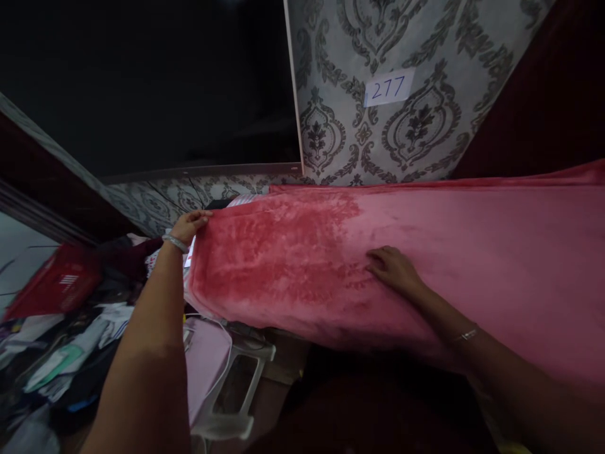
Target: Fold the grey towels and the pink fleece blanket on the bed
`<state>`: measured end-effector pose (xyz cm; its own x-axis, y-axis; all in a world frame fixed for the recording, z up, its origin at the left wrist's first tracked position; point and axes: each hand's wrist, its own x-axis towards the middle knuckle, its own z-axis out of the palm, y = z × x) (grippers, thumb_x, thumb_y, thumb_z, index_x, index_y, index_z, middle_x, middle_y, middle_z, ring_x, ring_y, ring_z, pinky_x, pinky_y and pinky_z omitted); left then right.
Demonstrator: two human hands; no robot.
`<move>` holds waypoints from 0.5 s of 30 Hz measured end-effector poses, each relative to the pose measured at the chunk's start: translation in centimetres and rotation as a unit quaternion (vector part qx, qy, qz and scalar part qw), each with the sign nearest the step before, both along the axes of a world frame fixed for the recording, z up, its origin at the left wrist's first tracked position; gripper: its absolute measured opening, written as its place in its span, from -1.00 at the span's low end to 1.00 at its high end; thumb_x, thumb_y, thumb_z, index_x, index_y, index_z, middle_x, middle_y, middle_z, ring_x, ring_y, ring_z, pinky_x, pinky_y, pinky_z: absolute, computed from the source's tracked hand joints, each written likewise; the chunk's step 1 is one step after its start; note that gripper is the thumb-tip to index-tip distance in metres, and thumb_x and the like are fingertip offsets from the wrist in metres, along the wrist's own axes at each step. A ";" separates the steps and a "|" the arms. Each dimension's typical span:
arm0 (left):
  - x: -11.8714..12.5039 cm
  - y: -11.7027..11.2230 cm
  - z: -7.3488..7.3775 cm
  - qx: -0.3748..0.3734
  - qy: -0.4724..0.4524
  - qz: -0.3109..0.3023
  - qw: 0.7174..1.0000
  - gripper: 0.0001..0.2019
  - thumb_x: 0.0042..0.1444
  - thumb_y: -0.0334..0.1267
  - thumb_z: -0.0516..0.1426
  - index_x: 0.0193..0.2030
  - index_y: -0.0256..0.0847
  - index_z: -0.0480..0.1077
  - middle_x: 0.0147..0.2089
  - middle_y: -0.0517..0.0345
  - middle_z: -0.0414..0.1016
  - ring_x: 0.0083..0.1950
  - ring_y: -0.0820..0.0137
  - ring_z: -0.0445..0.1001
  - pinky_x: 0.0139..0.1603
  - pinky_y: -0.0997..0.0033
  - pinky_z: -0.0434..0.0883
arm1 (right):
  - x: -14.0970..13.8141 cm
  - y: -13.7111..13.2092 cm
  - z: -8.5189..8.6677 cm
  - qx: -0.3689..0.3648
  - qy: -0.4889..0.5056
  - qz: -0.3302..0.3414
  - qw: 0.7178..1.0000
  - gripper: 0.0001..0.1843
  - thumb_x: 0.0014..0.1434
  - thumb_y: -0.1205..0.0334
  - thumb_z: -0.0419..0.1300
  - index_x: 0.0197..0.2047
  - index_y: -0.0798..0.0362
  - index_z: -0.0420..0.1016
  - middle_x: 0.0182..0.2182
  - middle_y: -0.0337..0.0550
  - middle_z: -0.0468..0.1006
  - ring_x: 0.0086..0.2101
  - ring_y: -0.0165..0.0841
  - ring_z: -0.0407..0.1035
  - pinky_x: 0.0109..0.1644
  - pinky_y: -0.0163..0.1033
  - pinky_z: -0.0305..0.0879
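Observation:
A pink plush blanket (454, 252), with a darker red patterned patch at its left end, lies spread in a long folded strip across a raised surface. My left hand (191, 224) is closed at the blanket's far left corner, its fingertips pinching the edge. On top of the blanket, near the right border of the red patch, rests my right hand (393, 270). Its fingers are loosely bent and touch the cloth, with no fold visible in them. What lies under the blanket is mostly hidden.
A large dark television (155, 88) hangs behind on patterned wallpaper, beside a paper label (389, 88) reading 277. Piled clothes (70, 359) and a red bag (57, 280) are at the left. A white plastic stool (227, 422) stands below the blanket's left end, near a pink panel (205, 359).

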<state>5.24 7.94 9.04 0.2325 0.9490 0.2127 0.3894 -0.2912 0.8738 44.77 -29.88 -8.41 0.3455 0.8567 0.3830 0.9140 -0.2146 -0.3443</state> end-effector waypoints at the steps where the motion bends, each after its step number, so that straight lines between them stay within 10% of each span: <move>1: 0.0 -0.2 0.3 -0.021 -0.030 -0.015 0.999 -0.74 -0.12 -0.25 0.33 -0.26 -0.29 0.51 -0.52 0.31 0.37 -0.47 0.52 0.27 -0.42 0.55 0.31 | -0.1 0.1 0.0 -0.003 -0.002 -0.005 1.000 -0.65 0.20 0.07 0.21 0.01 0.01 0.59 -0.13 0.04 0.56 -0.11 -0.07 0.41 -0.07 -0.05 0.36; 15: -1.6 -3.6 4.8 0.024 -0.228 -0.039 0.972 -0.67 -0.25 -0.26 0.40 -0.31 -0.24 0.47 -0.50 0.34 0.43 -0.48 0.57 0.26 -0.44 0.60 0.30 | -1.1 1.4 0.7 0.007 -0.037 -0.062 0.997 -0.34 0.13 -0.06 0.30 0.25 0.02 0.43 0.09 0.13 0.42 0.02 0.05 0.29 0.01 0.06 0.33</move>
